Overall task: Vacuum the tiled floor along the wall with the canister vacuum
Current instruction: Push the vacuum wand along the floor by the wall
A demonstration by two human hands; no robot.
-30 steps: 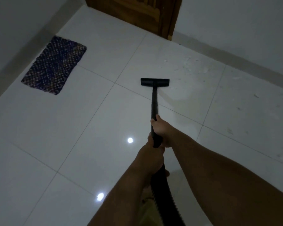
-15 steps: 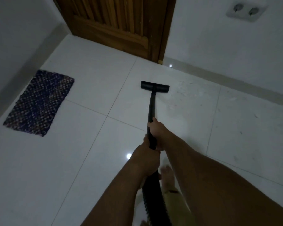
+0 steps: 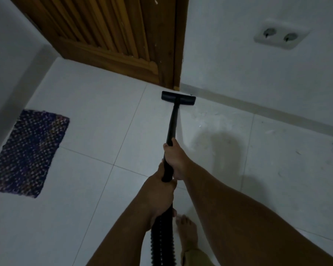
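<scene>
Vacuum wand [image 3: 173,121], black, rigid: runs forward over the tiled floor [image 3: 96,131]. Floor nozzle [image 3: 178,98], black, flat on the tiles, just beside the skirting of the white wall [image 3: 248,70], near the wooden door [image 3: 112,35] corner. Right hand [image 3: 176,160]: fingers wrapped round the wand, forward grip. Left hand [image 3: 158,198]: fingers closed where wand meets ribbed hose [image 3: 162,244]. Woven mat [image 3: 27,152]: left, well apart. Double socket [image 3: 281,36]: on the wall. Bare foot [image 3: 186,231]: beside the hose.

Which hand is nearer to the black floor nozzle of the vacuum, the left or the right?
The right hand is nearer. It grips the wand higher up, toward the floor nozzle by the wall. The left hand holds farther back, where the ribbed hose begins.
</scene>
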